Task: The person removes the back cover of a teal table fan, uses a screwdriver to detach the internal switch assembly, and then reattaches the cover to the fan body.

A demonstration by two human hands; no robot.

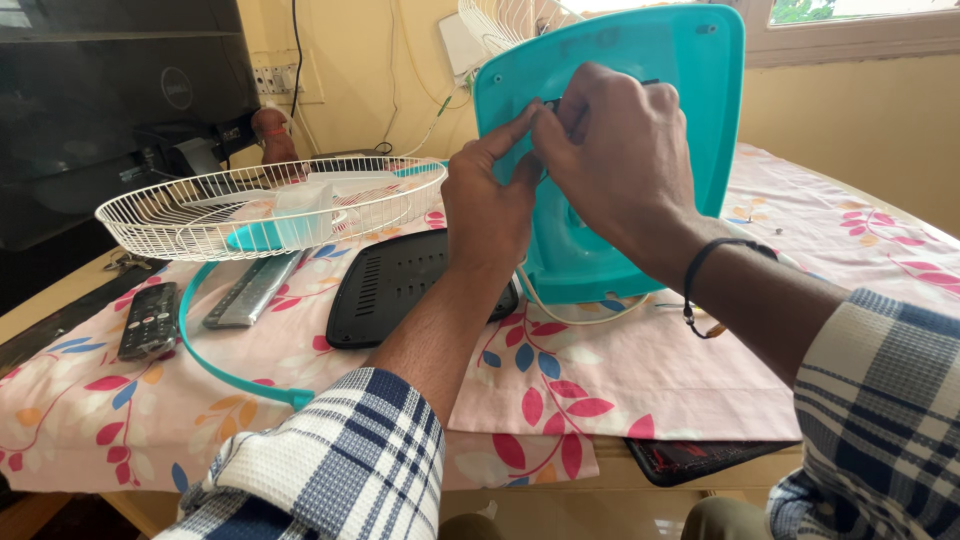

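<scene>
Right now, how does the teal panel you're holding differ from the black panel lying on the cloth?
The teal panel stands upright, held by the left hand and right hand; the black panel lies flat on the floral cloth, untouched. The teal panel looks larger. The black panel has rows of vent slots; the teal panel's visible face is mostly smooth. Both have rounded corners and look like plastic.
</scene>
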